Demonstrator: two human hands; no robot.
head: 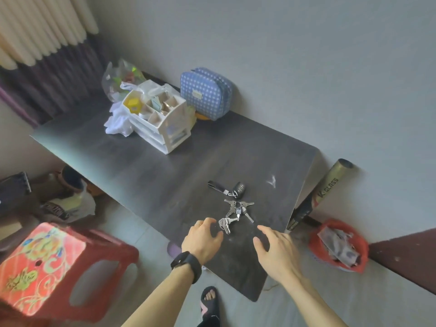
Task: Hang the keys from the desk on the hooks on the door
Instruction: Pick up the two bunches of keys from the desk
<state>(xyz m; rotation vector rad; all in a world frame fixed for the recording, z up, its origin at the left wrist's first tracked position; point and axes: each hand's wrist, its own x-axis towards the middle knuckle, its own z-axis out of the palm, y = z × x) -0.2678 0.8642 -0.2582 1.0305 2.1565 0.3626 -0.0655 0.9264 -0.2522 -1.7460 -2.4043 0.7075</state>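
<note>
Three sets of keys lie near the front right corner of the dark desk [165, 175]. Farthest from me is a black car key fob with a strap [238, 189]. Below it sits a ring of several silver keys [238, 207], and nearest me a small silver bunch [225, 224]. My left hand [203, 239], with a black watch on the wrist, hovers open just left of the small bunch, fingertips close to it. My right hand [274, 247] is open over the desk's front edge, to the right of the keys. No door or hooks are in view.
A white desk organiser [160, 123], a blue dotted pouch [206, 93] and plastic bags stand at the back of the desk. A red stool [54, 267] is on the floor at left, a red bin [337, 246] and a bat [323, 192] at right.
</note>
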